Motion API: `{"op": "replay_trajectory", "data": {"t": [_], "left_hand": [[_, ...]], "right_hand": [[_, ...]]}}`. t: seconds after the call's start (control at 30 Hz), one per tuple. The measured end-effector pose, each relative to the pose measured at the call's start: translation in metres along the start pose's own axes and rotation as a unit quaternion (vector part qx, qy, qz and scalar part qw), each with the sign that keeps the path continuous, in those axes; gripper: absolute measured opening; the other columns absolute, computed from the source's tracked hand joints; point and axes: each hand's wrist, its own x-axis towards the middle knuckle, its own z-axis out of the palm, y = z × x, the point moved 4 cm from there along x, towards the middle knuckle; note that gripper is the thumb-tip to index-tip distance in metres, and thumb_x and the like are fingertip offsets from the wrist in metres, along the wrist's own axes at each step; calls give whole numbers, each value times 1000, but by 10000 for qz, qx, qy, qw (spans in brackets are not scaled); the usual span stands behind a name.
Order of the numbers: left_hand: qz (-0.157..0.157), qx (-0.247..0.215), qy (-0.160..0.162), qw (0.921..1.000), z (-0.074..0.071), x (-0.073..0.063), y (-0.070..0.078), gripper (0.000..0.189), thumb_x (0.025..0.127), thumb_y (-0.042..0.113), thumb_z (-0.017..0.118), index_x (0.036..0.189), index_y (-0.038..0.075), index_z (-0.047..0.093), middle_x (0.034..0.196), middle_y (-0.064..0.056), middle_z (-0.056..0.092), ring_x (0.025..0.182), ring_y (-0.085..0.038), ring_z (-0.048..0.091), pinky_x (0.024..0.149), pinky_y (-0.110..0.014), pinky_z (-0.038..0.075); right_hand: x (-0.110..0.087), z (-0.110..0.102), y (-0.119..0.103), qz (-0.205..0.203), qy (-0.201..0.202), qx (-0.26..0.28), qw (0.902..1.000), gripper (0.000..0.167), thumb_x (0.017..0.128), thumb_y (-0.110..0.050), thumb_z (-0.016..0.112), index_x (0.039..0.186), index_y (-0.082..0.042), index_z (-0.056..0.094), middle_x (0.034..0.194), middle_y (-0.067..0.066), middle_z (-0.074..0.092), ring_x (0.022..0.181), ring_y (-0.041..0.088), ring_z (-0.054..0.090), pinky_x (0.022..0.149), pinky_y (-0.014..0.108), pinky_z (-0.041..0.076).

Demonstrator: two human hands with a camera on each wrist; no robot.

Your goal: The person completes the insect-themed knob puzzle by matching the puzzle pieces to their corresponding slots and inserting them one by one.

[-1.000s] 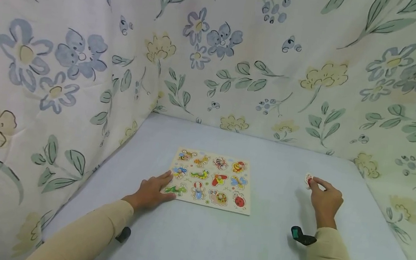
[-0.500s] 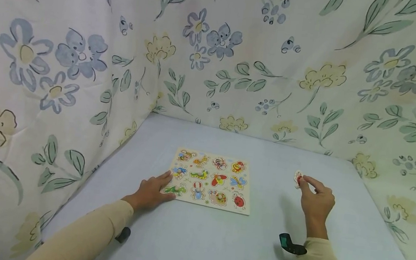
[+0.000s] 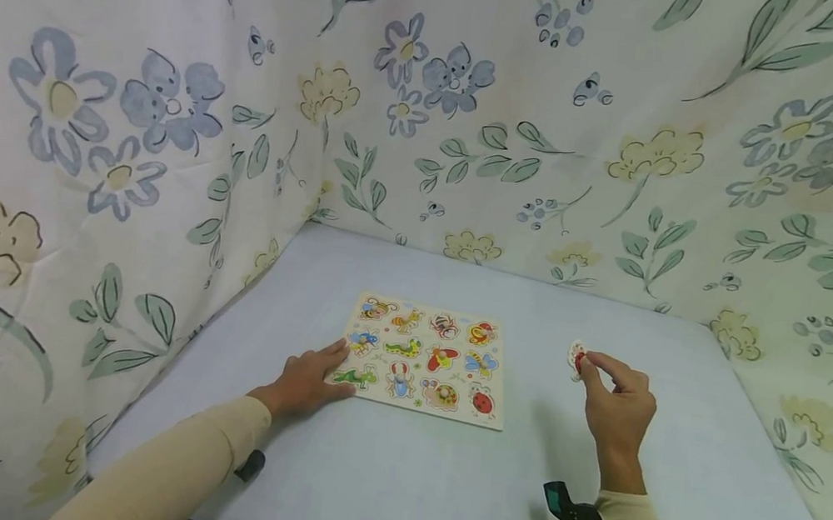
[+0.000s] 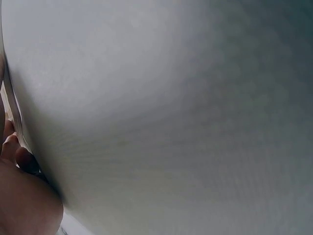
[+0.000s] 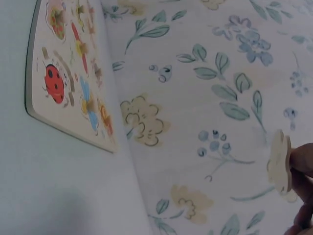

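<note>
A wooden insect puzzle board [image 3: 409,411] lies flat on the table. My left hand [image 3: 305,383] rests on its left edge, fingers extended and thumb at the near corner. In the left wrist view only part of that hand [image 4: 29,205] shows at the lower left. To the right of the board, above the table, my right hand [image 3: 621,401] pinches a red and white ladybug puzzle piece [image 3: 576,361] between thumb and fingers. The right wrist view shows the piece [image 5: 279,164] edge-on. There, the board's ladybug recess [image 5: 55,84] has no knob, while other pictures carry knobs.
The pale table [image 3: 439,497] extends around the board. Floral cloth [image 3: 456,163] hangs behind it and along the left side. A black wrist mount [image 3: 573,507] sits at the right wrist, another black mount [image 3: 250,466] under the left forearm.
My right hand has moved left toward the board, carrying the ladybug piece. The left hand stays on the board's edge. The head view has shifted slightly.
</note>
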Motion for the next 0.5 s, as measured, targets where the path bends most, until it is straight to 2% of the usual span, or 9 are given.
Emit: {"op": "replay_trajectory", "data": {"t": [0.27,0.5], "left_hand": [[-39,70,-17,10000,1,1,0,81,87,54,65,148,8,37,156,-2,25,130,-37,39,95,-57,26],[-59,28,35,10000,2,1,-2,81,87,54,65,148,8,38,156,-2,26,129,-37,40,94,-56,26]], "right_hand": [[-12,17,-16,-84,-265,199,9994,9,84,-2,74,92,-2,77,93,12,72,80,9,43,65,29,25],[-21,37,-22,-222,-599,321,9974,8,84,-2,74,92,-1,76,95,10,72,85,14,47,67,31,27]]}}
